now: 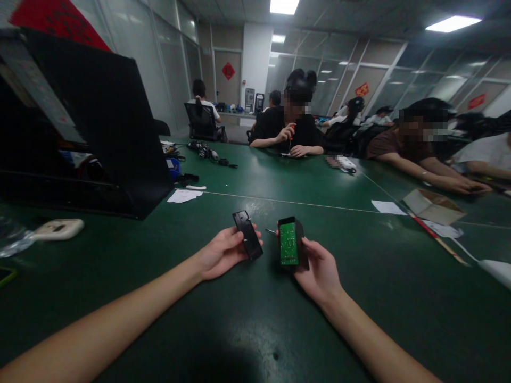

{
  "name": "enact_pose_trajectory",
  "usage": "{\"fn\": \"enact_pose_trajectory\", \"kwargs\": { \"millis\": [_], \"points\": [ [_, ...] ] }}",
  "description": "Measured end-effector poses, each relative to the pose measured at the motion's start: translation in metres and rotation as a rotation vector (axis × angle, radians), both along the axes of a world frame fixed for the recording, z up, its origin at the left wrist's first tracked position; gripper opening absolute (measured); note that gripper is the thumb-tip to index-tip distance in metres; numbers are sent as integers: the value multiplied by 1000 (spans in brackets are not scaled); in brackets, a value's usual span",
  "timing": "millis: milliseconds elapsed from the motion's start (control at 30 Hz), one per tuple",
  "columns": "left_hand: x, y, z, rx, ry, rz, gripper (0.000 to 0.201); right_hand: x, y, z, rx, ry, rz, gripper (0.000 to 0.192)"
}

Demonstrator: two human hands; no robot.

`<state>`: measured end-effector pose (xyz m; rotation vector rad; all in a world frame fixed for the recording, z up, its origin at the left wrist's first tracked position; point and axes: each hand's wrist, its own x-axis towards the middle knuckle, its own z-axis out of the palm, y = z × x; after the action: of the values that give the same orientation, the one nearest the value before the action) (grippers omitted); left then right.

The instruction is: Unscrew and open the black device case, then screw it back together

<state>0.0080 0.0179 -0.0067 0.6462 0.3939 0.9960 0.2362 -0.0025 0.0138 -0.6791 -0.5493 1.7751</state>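
Note:
My left hand (220, 254) grips a flat black plastic cover (248, 235), tilted with its upper end away from me. My right hand (319, 271) holds a black housing half with a green circuit board (288, 244) seated in it, board face up. The two parts are a few centimetres apart above the green table (255, 314), near its middle. A small screw or pin (271, 231) lies on the table between them, just beyond the board.
A large black open case (99, 122) stands at the left, a white device (59, 229) in front of it. Paper sheets (184, 196), a cardboard box (433, 206) and a red-handled tool (429, 231) lie around. Several people sit at the far and right sides.

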Motion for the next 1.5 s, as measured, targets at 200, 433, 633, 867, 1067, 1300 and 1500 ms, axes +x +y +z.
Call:
{"fn": "enact_pose_trajectory", "kwargs": {
  "millis": [200, 433, 633, 867, 1067, 1300, 1500],
  "points": [
    [14, -8, -3, 154, 287, 70, 45, -8, -6, -10, 247, -287, -108, 56],
    [24, -17, 0, 145, 360, 150, 57, -23, -17, -15, 455, -405, -147, 57],
    [25, -20, 5, 179, 357, 223, 51, -24, -19, -12, 476, -452, -200, 57],
    [20, -19, 10, 217, 420, 257, 48, -19, -16, -16, 494, -458, -205, 55],
    [21, -20, 9, 203, 443, 232, 49, -18, -14, -15, 458, -468, -253, 58],
    [26, -24, 1, 197, 437, 214, 46, -23, -17, -14, 512, -463, -226, 53],
    [29, -28, 4, 172, 409, 212, 46, -25, -19, -12, 502, -496, -236, 55]
  ]
}}
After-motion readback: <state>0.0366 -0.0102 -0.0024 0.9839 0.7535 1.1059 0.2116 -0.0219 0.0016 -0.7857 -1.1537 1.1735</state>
